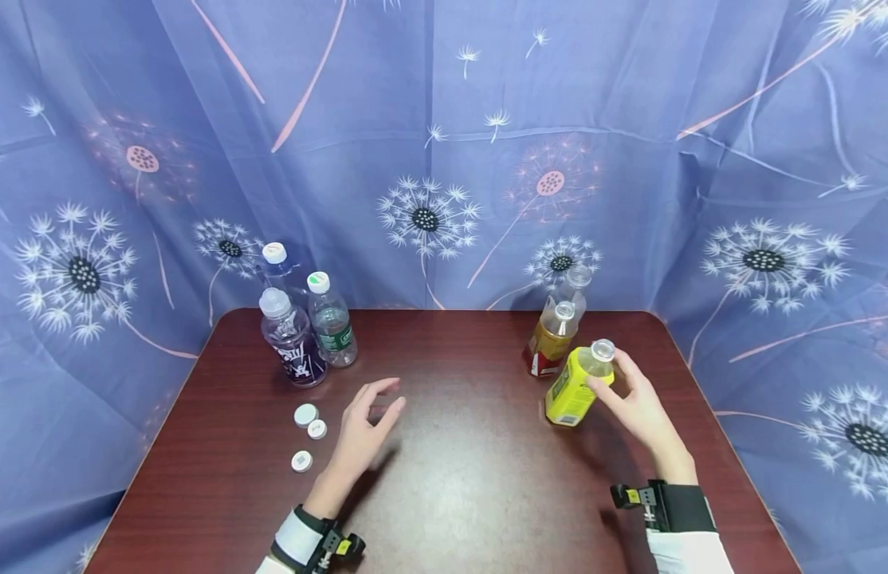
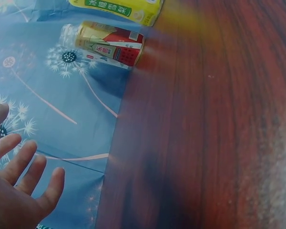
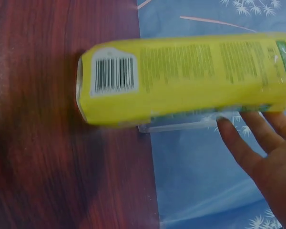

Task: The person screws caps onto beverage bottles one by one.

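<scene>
My right hand (image 1: 641, 402) grips a yellow-labelled drink bottle (image 1: 579, 387) near its top, thumb on the near side and fingers on the far side. The bottle leans, and its clear top shows no coloured cap. In the right wrist view, the barcode side of its label (image 3: 190, 78) faces the camera. My left hand (image 1: 361, 430) hovers over the middle left of the table, fingers loosely bent and holding nothing. Close to its left lie three white bottle caps (image 1: 305, 414). Left of the yellow bottle stands a bottle with a red and gold label (image 1: 549, 343).
Behind the red and gold bottle is a clear bottle (image 1: 569, 291). At the back left stand a dark-labelled bottle (image 1: 296, 351), a green-labelled water bottle (image 1: 334, 331) and a white-capped bottle (image 1: 275, 267). A blue dandelion-print curtain (image 1: 473, 223) surrounds the brown table (image 1: 451, 375).
</scene>
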`<state>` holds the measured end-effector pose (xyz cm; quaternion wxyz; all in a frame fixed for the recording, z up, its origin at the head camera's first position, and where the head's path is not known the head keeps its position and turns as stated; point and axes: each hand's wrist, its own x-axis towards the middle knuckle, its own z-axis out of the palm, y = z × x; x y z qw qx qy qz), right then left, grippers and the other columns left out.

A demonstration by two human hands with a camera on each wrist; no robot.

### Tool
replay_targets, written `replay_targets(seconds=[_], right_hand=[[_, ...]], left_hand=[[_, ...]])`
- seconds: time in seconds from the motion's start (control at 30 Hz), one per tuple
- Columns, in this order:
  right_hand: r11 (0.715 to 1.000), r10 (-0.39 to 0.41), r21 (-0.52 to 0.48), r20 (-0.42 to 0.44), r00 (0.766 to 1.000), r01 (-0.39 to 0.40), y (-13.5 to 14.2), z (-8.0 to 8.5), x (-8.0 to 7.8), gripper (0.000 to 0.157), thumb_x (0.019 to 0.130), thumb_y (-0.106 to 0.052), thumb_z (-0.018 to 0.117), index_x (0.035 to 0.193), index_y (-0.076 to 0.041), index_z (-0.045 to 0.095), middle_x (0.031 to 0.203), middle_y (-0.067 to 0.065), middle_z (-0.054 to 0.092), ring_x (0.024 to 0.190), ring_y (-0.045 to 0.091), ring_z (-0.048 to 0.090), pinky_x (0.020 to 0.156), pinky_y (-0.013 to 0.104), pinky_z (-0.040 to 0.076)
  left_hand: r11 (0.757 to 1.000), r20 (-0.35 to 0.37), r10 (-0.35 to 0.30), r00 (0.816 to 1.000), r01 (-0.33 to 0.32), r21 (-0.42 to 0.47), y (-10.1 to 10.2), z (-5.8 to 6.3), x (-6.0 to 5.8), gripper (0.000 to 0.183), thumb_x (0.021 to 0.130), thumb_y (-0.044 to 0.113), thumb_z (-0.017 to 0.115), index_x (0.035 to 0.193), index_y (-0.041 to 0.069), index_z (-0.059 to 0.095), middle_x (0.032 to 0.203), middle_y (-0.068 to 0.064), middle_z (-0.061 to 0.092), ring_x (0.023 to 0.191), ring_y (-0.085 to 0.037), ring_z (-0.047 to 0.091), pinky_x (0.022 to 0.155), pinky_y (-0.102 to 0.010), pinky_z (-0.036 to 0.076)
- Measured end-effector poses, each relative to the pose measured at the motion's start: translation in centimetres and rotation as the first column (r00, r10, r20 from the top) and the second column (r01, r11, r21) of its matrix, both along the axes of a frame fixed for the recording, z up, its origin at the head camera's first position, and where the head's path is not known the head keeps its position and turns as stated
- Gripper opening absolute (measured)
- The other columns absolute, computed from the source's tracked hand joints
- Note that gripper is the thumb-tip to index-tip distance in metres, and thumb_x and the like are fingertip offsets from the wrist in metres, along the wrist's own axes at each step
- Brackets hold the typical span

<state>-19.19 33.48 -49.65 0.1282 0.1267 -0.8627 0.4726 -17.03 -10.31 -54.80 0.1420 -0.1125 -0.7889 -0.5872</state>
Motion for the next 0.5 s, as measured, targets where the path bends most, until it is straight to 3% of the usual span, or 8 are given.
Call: replay_targets(seconds=[0.1, 0.37, 0.5], right_hand=[[1.000, 0.017, 0.018, -0.006, 1.000, -0.017, -0.2, 0.0, 0.3, 0.063, 0.092, 0.000, 0.076, 0.149, -0.004, 0.049, 0.129, -0.005, 0.064, 0.114, -0.012, 0.055, 0.092, 0.007, 0.043], [0.996, 0.084, -0.039, -0.001, 0.997, -0.084, -2.0, -0.4, 0.2, 0.066, 0.089, 0.004, 0.078, 0.148, -0.002, 0.050, 0.126, -0.027, 0.059, 0.113, -0.009, 0.058, 0.093, 0.009, 0.047], [0.995, 0.095, -0.026, 0.008, 0.995, -0.094, -3.9, -0.4, 0.0, 0.068, 0.088, 0.001, 0.081, 0.149, -0.003, 0.051, 0.135, -0.006, 0.064, 0.117, -0.009, 0.055, 0.097, 0.009, 0.044]], left_hand=[[1.000, -0.003, 0.001, 1.000, -0.001, -0.003, -0.1, 0.1, 0.0, 0.035, 0.098, 0.012, 0.074, 0.132, 0.006, 0.067, 0.122, -0.018, 0.069, 0.110, -0.041, 0.067, 0.088, -0.048, 0.061], [1.000, -0.002, -0.002, 1.000, 0.002, 0.008, -0.3, 0.1, 0.0, 0.034, 0.098, 0.011, 0.073, 0.131, 0.008, 0.068, 0.122, -0.020, 0.069, 0.114, -0.042, 0.065, 0.089, -0.053, 0.060], [1.000, -0.006, 0.003, 1.000, -0.003, 0.005, -0.3, -0.1, 0.1, 0.034, 0.098, 0.011, 0.074, 0.131, 0.007, 0.068, 0.121, -0.016, 0.069, 0.115, -0.039, 0.066, 0.089, -0.055, 0.060]])
